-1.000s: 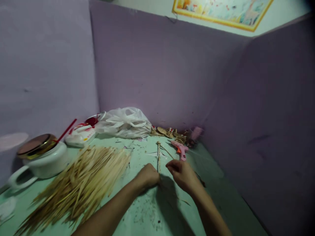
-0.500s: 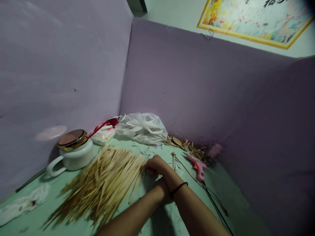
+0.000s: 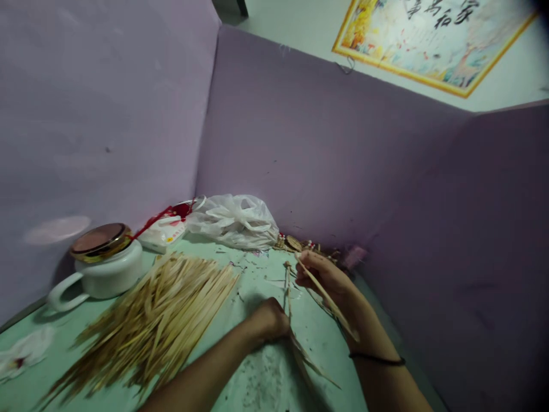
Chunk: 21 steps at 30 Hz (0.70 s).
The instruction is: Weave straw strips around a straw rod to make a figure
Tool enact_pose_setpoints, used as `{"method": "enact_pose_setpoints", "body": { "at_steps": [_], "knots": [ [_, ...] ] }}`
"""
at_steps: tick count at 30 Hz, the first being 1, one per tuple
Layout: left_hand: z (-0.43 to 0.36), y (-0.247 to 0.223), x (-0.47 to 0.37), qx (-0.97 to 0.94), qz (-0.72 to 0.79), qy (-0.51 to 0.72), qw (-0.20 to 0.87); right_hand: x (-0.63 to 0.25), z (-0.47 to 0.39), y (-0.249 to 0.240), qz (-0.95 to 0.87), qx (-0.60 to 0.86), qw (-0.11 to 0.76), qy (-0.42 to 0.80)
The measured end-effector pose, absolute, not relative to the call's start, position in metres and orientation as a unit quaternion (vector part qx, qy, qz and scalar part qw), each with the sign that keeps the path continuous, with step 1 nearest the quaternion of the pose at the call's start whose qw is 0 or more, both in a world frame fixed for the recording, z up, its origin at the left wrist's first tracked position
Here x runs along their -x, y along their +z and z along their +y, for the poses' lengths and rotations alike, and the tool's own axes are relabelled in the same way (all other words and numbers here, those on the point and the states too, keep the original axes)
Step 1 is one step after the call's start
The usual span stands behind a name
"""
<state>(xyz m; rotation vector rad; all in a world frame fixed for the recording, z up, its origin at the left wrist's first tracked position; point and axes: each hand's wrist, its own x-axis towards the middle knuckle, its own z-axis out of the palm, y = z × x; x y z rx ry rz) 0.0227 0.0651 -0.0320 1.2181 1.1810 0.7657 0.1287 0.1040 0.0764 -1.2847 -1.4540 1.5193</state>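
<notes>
My right hand (image 3: 323, 276), a black band on its wrist, pinches one end of a pale dried straw strip (image 3: 328, 297). The strip hangs down across the palm side toward the wrist. My left hand (image 3: 271, 319) is closed low over the table, around a thin length of plaited straw (image 3: 288, 289). The plait's knotted top end points away from me, and loose strands (image 3: 315, 366) trail out below the fist. To the left lies a wide, fanned pile of dried straw strips (image 3: 171, 320). The fingertips of my left hand are hidden.
On the left stand a white mug (image 3: 114, 272) with a gold-rimmed lid (image 3: 102, 237) and a tissue pack (image 3: 162, 233). A plastic bag (image 3: 235, 223) and straw pieces (image 3: 295, 243) lie along the back partition (image 3: 326, 149). A crumpled tissue (image 3: 26, 352) rests at front left.
My right hand has left the straw pile's edge and moved right with a strip. My left hand now closes around the plait. The pink glue gun has become hidden behind my right hand. The view shifted right.
</notes>
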Motion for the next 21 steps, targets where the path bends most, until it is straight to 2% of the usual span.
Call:
{"method": "enact_pose_setpoints", "body": {
  "at_steps": [3, 7, 11, 21],
  "knots": [
    [0.062, -0.019, -0.016, -0.532, 0.519, 0.298, 0.599, -0.171, 0.082, 0.068, -0.589, 0.457, 0.275, 0.607],
    [0.063, -0.008, -0.009, -0.538, 0.539, 0.209, 0.613, -0.192, 0.066, 0.029, -0.601, 0.469, 0.196, 0.617],
    [0.065, -0.010, -0.007, -0.555, 0.526, 0.196, 0.614, -0.186, 0.068, 0.002, -0.583, 0.468, 0.204, 0.631],
    [0.067, -0.009, -0.012, -0.565, 0.520, 0.171, 0.617, -0.177, 0.074, -0.015, -0.531, 0.481, 0.225, 0.660]
  ]
}}
